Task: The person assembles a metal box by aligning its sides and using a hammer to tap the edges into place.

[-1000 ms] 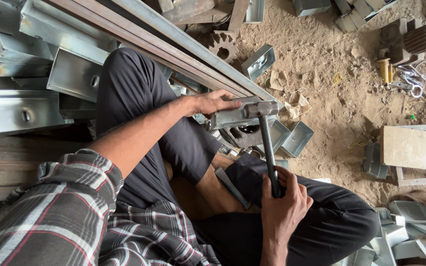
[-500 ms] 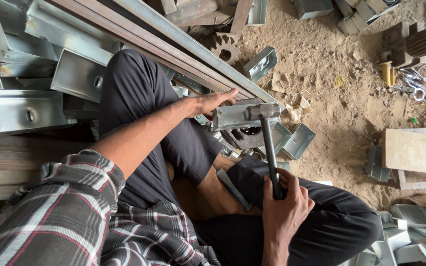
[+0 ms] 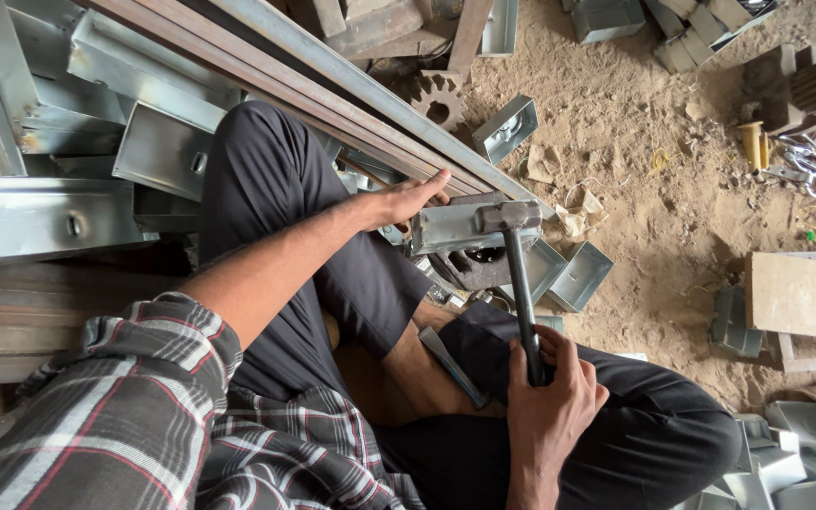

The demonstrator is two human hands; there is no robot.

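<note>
I sit on the ground with my legs folded, in black trousers and a plaid shirt. My left hand (image 3: 406, 201) presses a bent grey sheet-metal piece (image 3: 453, 227) down onto a dark iron block (image 3: 480, 272) between my knees. My right hand (image 3: 550, 401) grips the black handle of a hammer (image 3: 521, 283). Its head (image 3: 509, 216) rests on the right end of the metal piece.
Stacked galvanised channels (image 3: 49, 212) and long steel rails (image 3: 351, 94) lie at the left. Small folded metal boxes (image 3: 578, 276) sit by the block and at the lower right (image 3: 805, 444). A rusty gear (image 3: 438, 99), a wooden board (image 3: 800, 295) and chain links (image 3: 805, 161) lie on sandy ground.
The hammer head has come down a little onto the metal piece. My left hand stays pressed on the piece.
</note>
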